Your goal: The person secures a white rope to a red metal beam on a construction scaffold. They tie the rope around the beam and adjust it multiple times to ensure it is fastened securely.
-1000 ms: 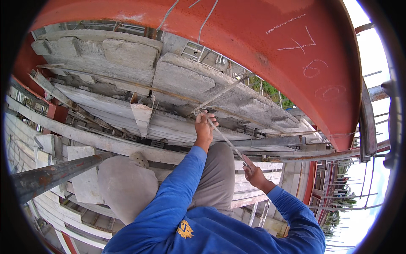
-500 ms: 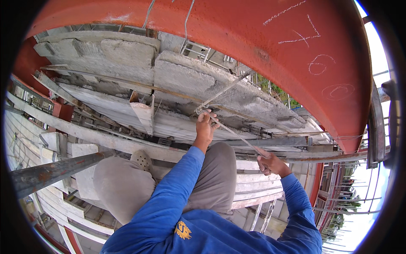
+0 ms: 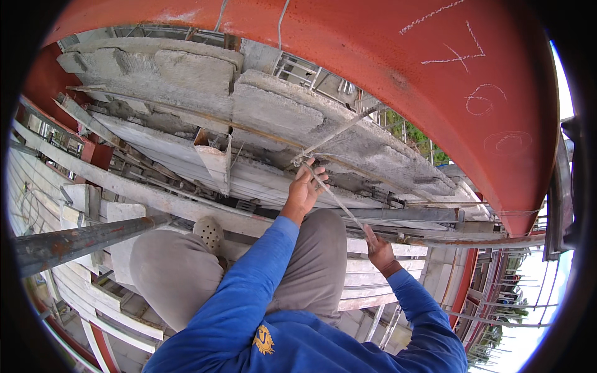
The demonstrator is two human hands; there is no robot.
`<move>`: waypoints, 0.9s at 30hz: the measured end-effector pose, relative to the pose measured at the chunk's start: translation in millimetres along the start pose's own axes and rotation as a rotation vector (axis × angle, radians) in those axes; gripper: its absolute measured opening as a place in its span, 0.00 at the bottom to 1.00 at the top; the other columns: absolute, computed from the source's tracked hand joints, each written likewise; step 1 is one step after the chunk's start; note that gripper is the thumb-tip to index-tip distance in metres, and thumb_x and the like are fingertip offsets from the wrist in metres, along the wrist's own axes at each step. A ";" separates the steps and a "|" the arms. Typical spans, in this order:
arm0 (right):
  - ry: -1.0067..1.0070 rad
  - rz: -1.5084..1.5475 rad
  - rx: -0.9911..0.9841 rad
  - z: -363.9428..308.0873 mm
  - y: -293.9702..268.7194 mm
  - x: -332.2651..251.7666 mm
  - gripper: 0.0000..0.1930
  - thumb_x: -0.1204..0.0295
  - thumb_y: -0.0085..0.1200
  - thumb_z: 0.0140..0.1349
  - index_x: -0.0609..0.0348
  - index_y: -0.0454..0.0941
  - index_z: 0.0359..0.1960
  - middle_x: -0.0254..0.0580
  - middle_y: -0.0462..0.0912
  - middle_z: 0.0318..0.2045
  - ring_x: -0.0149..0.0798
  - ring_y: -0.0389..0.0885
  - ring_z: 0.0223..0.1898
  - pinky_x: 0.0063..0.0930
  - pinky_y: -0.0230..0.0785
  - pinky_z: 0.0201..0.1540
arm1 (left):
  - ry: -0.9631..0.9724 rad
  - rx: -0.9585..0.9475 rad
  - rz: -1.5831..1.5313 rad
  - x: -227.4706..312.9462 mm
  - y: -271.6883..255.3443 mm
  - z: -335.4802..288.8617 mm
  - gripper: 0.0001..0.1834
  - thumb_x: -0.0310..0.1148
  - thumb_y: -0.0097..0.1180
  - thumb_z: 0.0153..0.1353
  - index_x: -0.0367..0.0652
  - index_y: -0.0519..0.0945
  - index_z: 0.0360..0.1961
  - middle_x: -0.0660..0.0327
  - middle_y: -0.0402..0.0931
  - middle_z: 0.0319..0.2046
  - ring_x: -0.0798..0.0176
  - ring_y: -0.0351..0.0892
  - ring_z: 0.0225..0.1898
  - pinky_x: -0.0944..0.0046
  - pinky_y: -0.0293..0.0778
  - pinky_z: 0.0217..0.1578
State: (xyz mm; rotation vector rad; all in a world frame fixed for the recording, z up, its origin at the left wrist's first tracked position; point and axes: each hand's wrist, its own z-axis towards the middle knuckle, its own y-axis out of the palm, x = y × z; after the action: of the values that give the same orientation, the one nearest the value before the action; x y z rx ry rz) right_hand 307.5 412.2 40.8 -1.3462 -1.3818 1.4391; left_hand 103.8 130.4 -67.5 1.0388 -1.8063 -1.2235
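Observation:
A pale grey rope [image 3: 339, 201] runs straight and slanting between my two hands. Its upper end meets a knotted wrap [image 3: 301, 159] around the end of a thin bar [image 3: 342, 129] by the rough concrete. My left hand [image 3: 303, 191] is just below that wrap, fingers loosely curled on the rope, thumb close to the knot. Lower and to the right, my right hand [image 3: 380, 252] grips the rope with its fingers closed and the index finger or thumb laid along it. The rope's tail beyond the right hand is hidden.
A large red steel beam [image 3: 398, 56] with chalk marks arches overhead. Rough concrete slabs [image 3: 273, 102] lie ahead. A rusty grey pipe [image 3: 87, 244] juts in from the left beside my knee. Planks [image 3: 385, 267] and gaps lie below, near my clog [image 3: 208, 234].
My right hand has moved left and slightly down along with the rope, which now slopes more steeply. The left hand stays by the knot, its fingers a little shifted. The view has tilted slightly.

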 end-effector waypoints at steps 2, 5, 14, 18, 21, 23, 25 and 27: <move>-0.038 0.077 0.070 1.2 18.1 1.1 0.37 0.74 0.61 0.70 0.38 0.63 0.80 0.59 0.88 0.46 0.64 0.87 0.38 0.51 0.83 0.37 | -0.003 0.022 -0.019 4.1 14.9 -10.7 0.28 0.47 0.59 0.77 0.49 0.70 0.71 0.58 0.81 0.54 0.54 0.83 0.50 0.45 0.82 0.51; 0.027 0.282 -0.022 -1.2 26.5 -2.4 0.33 0.70 0.54 0.77 0.40 0.60 0.82 0.60 0.84 0.59 0.64 0.85 0.55 0.48 0.81 0.55 | 0.062 0.130 0.034 3.6 34.4 -15.3 0.30 0.46 0.63 0.75 0.46 0.70 0.71 0.57 0.82 0.52 0.56 0.84 0.46 0.49 0.84 0.47; 0.308 0.368 -0.354 43.9 47.9 60.9 0.23 0.69 0.49 0.80 0.55 0.67 0.74 0.64 0.81 0.61 0.64 0.80 0.62 0.47 0.74 0.63 | 0.289 0.333 0.232 -27.0 42.0 3.5 0.36 0.45 0.66 0.73 0.43 0.65 0.74 0.57 0.81 0.43 0.60 0.83 0.39 0.54 0.85 0.47; 0.134 0.117 -0.114 72.3 60.2 71.0 0.17 0.74 0.51 0.76 0.56 0.72 0.64 0.63 0.83 0.55 0.65 0.82 0.57 0.54 0.75 0.58 | 0.415 0.319 0.278 -34.0 36.8 6.1 0.36 0.47 0.63 0.74 0.41 0.64 0.74 0.57 0.82 0.43 0.59 0.84 0.41 0.54 0.84 0.49; 0.048 -0.080 0.021 79.8 81.0 91.5 0.15 0.73 0.52 0.76 0.58 0.73 0.62 0.59 0.85 0.54 0.64 0.83 0.55 0.52 0.76 0.58 | 0.462 0.347 0.278 -42.1 36.3 12.7 0.31 0.45 0.59 0.78 0.40 0.66 0.73 0.57 0.83 0.41 0.59 0.85 0.42 0.54 0.84 0.49; 0.135 0.189 -0.113 87.7 81.6 91.0 0.16 0.70 0.53 0.77 0.60 0.73 0.62 0.59 0.86 0.53 0.64 0.84 0.54 0.52 0.76 0.58 | 0.467 0.428 0.302 -42.7 39.8 16.7 0.26 0.42 0.56 0.80 0.39 0.69 0.70 0.57 0.83 0.41 0.58 0.85 0.42 0.54 0.83 0.49; 0.213 0.396 -0.237 95.8 77.6 92.6 0.17 0.69 0.53 0.78 0.61 0.73 0.63 0.60 0.86 0.51 0.63 0.85 0.52 0.51 0.77 0.57 | 0.469 0.493 0.345 -44.0 43.1 22.9 0.22 0.40 0.54 0.81 0.38 0.73 0.67 0.57 0.83 0.41 0.58 0.86 0.42 0.54 0.83 0.50; 0.282 0.540 -0.352 106.3 69.3 96.5 0.17 0.68 0.53 0.78 0.62 0.73 0.63 0.63 0.86 0.49 0.63 0.86 0.51 0.49 0.77 0.55 | 0.472 0.546 0.407 -43.4 44.4 30.2 0.18 0.38 0.53 0.82 0.38 0.76 0.64 0.57 0.83 0.41 0.57 0.86 0.43 0.53 0.83 0.51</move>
State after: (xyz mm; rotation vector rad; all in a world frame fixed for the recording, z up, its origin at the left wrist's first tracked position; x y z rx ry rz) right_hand 196.6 469.5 -58.3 -2.1857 -1.1672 1.2887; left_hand 85.7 190.8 -39.5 1.0585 -1.8694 -0.2101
